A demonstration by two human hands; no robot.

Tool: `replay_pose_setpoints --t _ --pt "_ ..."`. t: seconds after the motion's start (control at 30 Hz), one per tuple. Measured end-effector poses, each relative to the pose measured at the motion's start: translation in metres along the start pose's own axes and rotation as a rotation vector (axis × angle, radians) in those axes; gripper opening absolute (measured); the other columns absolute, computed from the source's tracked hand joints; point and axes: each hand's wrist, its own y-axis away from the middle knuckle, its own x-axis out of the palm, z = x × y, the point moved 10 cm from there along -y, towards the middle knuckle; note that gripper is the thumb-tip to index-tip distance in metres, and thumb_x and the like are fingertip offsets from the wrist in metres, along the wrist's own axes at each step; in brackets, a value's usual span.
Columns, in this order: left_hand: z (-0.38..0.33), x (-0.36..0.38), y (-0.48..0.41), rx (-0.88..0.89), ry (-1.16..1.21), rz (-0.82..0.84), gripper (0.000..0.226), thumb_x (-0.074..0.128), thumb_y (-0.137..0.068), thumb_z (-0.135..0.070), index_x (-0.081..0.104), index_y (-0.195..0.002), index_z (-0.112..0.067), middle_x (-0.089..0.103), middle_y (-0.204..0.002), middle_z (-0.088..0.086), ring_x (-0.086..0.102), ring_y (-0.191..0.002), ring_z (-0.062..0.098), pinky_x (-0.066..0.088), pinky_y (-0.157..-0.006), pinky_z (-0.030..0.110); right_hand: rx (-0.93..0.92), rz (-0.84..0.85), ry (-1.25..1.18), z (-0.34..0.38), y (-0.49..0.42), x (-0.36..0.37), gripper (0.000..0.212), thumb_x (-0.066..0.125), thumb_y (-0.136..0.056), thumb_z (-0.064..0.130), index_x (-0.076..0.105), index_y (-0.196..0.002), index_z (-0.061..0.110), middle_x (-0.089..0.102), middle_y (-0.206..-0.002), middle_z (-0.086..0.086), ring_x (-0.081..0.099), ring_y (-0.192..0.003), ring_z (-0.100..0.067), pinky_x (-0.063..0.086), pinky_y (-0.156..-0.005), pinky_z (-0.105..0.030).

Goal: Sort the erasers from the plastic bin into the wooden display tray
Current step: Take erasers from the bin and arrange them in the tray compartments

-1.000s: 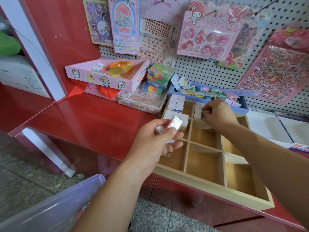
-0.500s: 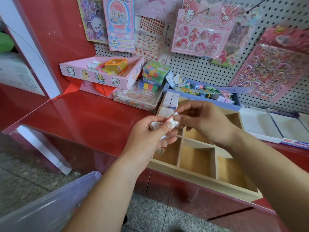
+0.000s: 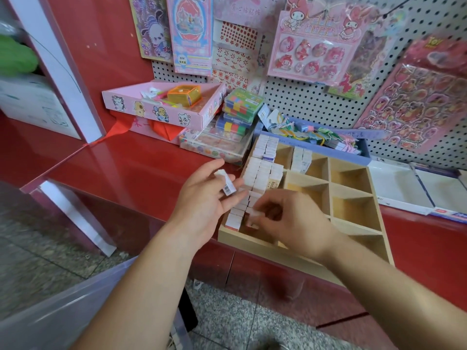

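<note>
Head view, the only one. Left hand [image 3: 202, 198]: palm up over the edge of the table [image 3: 121, 170], just left of the wooden display tray [image 3: 242, 237]. Its fingers [image 3: 238, 184] are stretched out loosely, not curled. One barcoded eraser [image 3: 226, 184] lies across them with the thumb beside its upper end; whether the thumb presses it I cannot tell. Right hand [image 3: 293, 221]: blurred by motion, low over the tray's near-left compartment, fingers curled and pinching a white eraser [image 3: 253, 215] at the tips. That eraser's lower end is at or just above the ones already there; contact not resolvable. Tray contents: the left column is filled with stored erasers [image 3: 262, 170] standing on end in close files, from the far wall down to the near compartment. A smaller batch [image 3: 300, 159] stands in the far compartment of the second column. The other visible compartments show bare wood. Plastic bin [image 3: 63, 314]: clear, bottom left of frame, below table level beside the speckled floor [image 3: 240, 329]; contents not visible. Behind the wooden tray: a blue tray [image 3: 364, 155] of small mixed goods, a stack of coloured boxes [image 3: 241, 107], and a pink carton [image 3: 161, 114] with an orange box [image 3: 184, 95] in it. The pegboard [image 3: 303, 107] above carries sticker sheets.
</note>
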Motion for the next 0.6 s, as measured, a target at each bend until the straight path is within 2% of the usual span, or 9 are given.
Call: replay_pose_setpoints --t 0.1,0.2,0.27,0.33,0.4,0.5,0.53,0.6 --pt "-0.002 0.000 0.002 0.011 -0.049 0.051 0.030 0.054 -0.101 0.003 0.065 -0.126 -0.009 0.066 -0.120 0.024 0.070 -0.113 0.036 0.061 -0.087 0.048 -0.113 -0.066 0.135 0.013 0.003 0.012 0.013 0.080 -0.082 0.023 0.070 -0.091 0.024 0.058 -0.088 0.011 0.056 -0.076 -0.006 0.047 -0.071 -0.021" --pt "-0.007 -0.003 0.002 0.057 -0.184 0.078 0.029 0.058 -0.100 -0.001 0.069 -0.121 -0.017 0.076 -0.114 0.008 0.071 -0.112 0.023 0.059 -0.088 0.036 -0.088 -0.036 0.172 0.012 0.002 0.021 0.015 0.079 -0.082 0.020 0.069 -0.093 0.021 0.053 -0.094 0.008 0.057 -0.077 -0.009 0.048 -0.072 -0.023" --pt "-0.010 -0.003 0.002 0.097 -0.304 0.096 0.030 0.059 -0.099 -0.001 0.069 -0.119 -0.021 0.078 -0.110 -0.001 0.071 -0.109 0.015 0.054 -0.088 0.030 -0.049 -0.050 0.146 0.012 0.001 0.013 0.012 0.079 -0.082 0.025 0.069 -0.088 0.024 0.056 -0.088 0.010 0.057 -0.075 -0.006 0.046 -0.070 -0.019" --pt "-0.010 0.000 0.002 0.119 -0.365 0.121 0.030 0.061 -0.098 0.000 0.069 -0.117 -0.022 0.078 -0.108 -0.003 0.071 -0.107 0.014 0.052 -0.086 0.028 0.017 -0.155 0.077 0.011 0.000 -0.007 0.010 0.075 -0.087 0.028 0.069 -0.080 0.024 0.062 -0.079 0.010 0.059 -0.073 -0.006 0.045 -0.066 -0.018" --pt "-0.008 0.006 0.003 0.128 -0.352 0.151 0.030 0.062 -0.096 0.004 0.069 -0.114 -0.019 0.078 -0.107 0.001 0.072 -0.106 0.018 0.056 -0.089 0.031 0.175 -0.240 -0.123 -0.001 -0.002 -0.023 0.016 0.069 -0.093 0.030 0.070 -0.080 0.021 0.070 -0.075 0.005 0.062 -0.070 -0.008 0.047 -0.065 -0.022" --pt "-0.008 0.016 0.004 0.180 -0.433 0.191 0.031 0.065 -0.093 0.007 0.070 -0.111 -0.017 0.078 -0.103 0.001 0.073 -0.101 0.016 0.057 -0.089 0.030 0.410 -0.105 -0.667 -0.016 -0.007 -0.003 0.018 0.066 -0.097 0.026 0.070 -0.094 0.010 0.077 -0.087 -0.008 0.067 -0.066 -0.016 0.048 -0.056 -0.030" --pt "-0.009 0.019 0.005 0.210 -0.494 0.198 0.031 0.066 -0.091 0.008 0.070 -0.110 -0.017 0.078 -0.104 0.000 0.073 -0.102 0.014 0.057 -0.089 0.029 0.434 -0.080 -0.805 -0.017 -0.008 0.002 0.016 0.068 -0.096 0.022 0.068 -0.097 0.006 0.076 -0.087 -0.012 0.067 -0.066 -0.018 0.047 -0.054 -0.029" --pt "-0.011 0.022 0.005 0.270 -0.618 0.181 0.032 0.071 -0.088 0.005 0.071 -0.111 -0.018 0.077 -0.106 -0.003 0.072 -0.103 0.008 0.057 -0.090 0.027 0.413 -0.125 -0.899 -0.020 -0.010 -0.005 0.013 0.072 -0.092 0.013 0.066 -0.099 0.003 0.073 -0.082 -0.015 0.066 -0.066 -0.020 0.051 -0.054 -0.028"
